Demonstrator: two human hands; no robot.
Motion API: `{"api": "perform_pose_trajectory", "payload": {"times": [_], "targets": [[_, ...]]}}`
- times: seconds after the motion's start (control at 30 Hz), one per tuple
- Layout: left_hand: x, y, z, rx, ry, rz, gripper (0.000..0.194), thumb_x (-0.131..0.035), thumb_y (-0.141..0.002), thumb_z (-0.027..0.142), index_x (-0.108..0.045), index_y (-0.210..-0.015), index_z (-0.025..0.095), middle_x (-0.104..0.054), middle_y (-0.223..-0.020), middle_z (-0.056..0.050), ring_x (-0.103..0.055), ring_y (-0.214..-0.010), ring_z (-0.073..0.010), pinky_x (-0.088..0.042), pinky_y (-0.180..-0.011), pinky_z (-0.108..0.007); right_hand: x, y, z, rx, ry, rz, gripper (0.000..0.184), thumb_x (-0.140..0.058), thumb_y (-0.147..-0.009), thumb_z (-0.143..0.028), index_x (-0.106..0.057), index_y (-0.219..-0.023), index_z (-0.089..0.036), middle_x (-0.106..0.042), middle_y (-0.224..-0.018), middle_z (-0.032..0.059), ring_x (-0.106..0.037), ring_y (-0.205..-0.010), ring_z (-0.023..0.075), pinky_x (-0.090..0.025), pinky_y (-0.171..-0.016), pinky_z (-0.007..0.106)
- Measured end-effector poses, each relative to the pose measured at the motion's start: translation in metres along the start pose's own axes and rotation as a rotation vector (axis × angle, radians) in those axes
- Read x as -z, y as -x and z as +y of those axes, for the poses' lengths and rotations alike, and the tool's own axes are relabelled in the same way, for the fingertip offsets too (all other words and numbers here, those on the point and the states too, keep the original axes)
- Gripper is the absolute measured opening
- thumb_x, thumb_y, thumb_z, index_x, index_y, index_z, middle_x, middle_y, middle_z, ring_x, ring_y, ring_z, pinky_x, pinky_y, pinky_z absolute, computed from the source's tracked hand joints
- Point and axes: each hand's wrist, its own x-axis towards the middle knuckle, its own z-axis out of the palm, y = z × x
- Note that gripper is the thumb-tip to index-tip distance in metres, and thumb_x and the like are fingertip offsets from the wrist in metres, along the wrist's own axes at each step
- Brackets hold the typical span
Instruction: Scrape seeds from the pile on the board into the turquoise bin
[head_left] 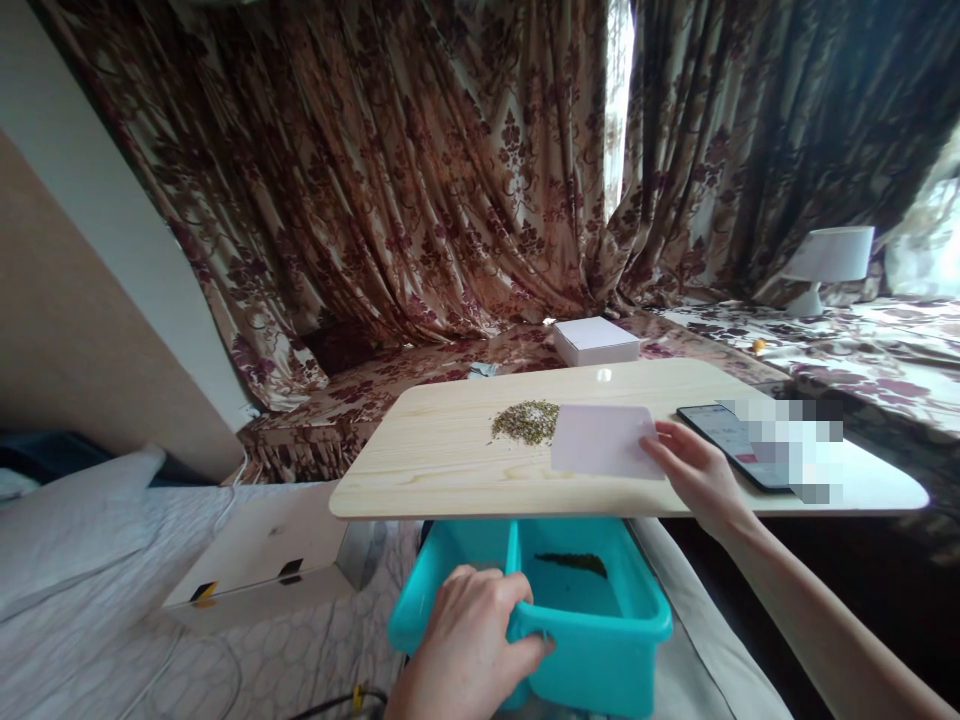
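A white card [600,440] is pinched at its right edge by my right hand [694,475], low over the pale wooden tabletop [420,460]. The card's left edge meets a small heap of mixed green and whitish grains [525,422]. My left hand [480,630] grips the near rim of a turquoise divided bin [600,650], at its middle wall. The bin sits just below the table's near edge. In its right compartment lies a strip of dark green bits [574,563]; my hand partly hides the left compartment.
A phone [735,440], partly blurred, lies on the table's right. Behind the table is a white box [596,340]. A larger white case [262,550] rests on the bed at left. A lamp [829,260] stands far right, beside patterned curtains [450,180].
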Motion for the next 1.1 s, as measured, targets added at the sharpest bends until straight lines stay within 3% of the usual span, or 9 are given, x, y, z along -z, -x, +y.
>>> {"api": "perform_pose_trajectory", "payload": {"times": [0.17,0.37,1.1], "targets": [[0.002,-0.003,0.006,0.046,-0.003,-0.035,0.018,-0.059,-0.071,0.035,-0.062,-0.087,0.028,-0.061,-0.089,0.001,-0.049,-0.094,-0.0213,-0.032,-0.081,-0.028,-0.012,-0.027,0.009,-0.028,0.013,0.054,0.021,-0.064,-0.063,-0.033,-0.059,-0.079,-0.019,-0.070,-0.075,0.0058,-0.065,-0.067,0.0189,-0.050,-0.063,0.030],[0.003,-0.002,0.007,0.061,-0.011,-0.044,0.017,-0.059,-0.071,0.034,-0.062,-0.087,0.027,-0.061,-0.089,0.001,-0.049,-0.094,-0.0216,-0.032,-0.082,-0.029,-0.019,-0.032,0.024,-0.065,0.076,0.036,0.017,-0.059,-0.062,-0.025,-0.058,-0.079,-0.019,-0.070,-0.069,0.0041,-0.065,-0.064,0.0183,-0.049,-0.058,0.028],[-0.002,-0.004,0.001,0.027,0.001,-0.005,0.016,-0.058,-0.070,0.035,-0.061,-0.084,0.027,-0.061,-0.085,0.001,-0.050,-0.091,-0.0217,-0.033,-0.078,-0.029,-0.022,-0.053,0.036,0.025,0.272,0.075,0.025,-0.054,-0.068,-0.028,-0.059,-0.090,-0.017,-0.072,-0.075,0.0069,-0.066,-0.068,0.0189,-0.048,-0.060,0.029]]}}
